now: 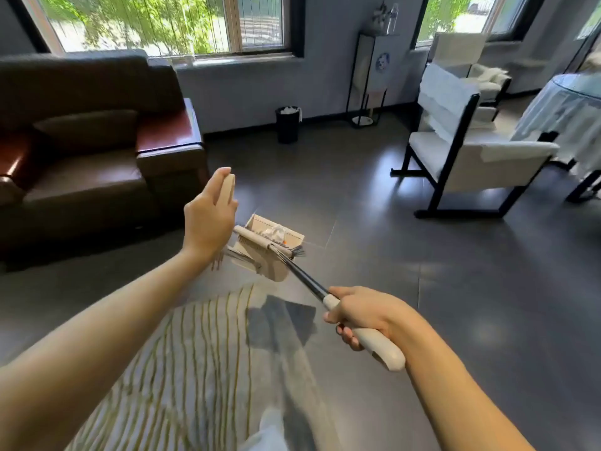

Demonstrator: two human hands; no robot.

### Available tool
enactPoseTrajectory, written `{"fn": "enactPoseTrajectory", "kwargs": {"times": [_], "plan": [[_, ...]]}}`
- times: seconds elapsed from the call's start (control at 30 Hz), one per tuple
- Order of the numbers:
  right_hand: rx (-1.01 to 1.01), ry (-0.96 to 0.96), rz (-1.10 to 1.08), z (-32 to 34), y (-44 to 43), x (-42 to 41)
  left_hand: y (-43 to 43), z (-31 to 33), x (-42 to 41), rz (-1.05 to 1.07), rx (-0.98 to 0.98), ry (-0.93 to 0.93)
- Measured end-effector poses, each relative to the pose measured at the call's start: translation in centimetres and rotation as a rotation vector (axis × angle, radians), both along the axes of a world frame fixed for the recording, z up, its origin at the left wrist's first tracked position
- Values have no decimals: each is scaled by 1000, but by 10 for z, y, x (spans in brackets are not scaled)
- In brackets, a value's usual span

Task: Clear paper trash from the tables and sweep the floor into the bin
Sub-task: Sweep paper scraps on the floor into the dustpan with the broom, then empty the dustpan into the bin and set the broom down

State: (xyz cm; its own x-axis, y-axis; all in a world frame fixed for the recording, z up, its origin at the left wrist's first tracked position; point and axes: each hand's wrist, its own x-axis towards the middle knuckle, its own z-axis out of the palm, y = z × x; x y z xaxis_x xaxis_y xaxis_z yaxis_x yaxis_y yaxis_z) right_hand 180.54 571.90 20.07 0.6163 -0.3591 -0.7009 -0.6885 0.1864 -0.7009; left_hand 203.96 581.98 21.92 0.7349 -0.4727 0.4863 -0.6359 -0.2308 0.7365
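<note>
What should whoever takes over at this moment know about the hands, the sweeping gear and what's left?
Left hand holds the dustpan by its upright handle; right hand grips the broom handle.
The pan sits on the floor beside the rug, paper scraps in it, broom head at its mouth.
The bin across the room already holds paper.
Left: empty the pan into the bin.

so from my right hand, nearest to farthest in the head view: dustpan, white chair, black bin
1. dustpan, on the floor just ahead of the right hand
2. white chair, ahead to the right
3. black bin, by the far wall
</note>
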Motion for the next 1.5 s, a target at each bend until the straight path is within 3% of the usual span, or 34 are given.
{"fn": "enactPoseTrajectory", "kwargs": {"times": [0.33, 0.7, 1.07, 1.2, 1.5], "plan": [[-26, -10, 59, 2, -253, 282, -244, 1, 284, -7, -2, -75], [-33, -48, 113, -25, -537, 568, -532, 2, 573, 60, -2, 11], [151, -65, -35, -19, -787, 804, -766, 20, 821, 87, -86, 7], [85, -49, 5, -42, -862, 891, -852, 16, 927, 95, -118, 35], [48, -168, -59, -64, -1009, 1044, -1027, 13, 1115, 45, 63, -145]]}}
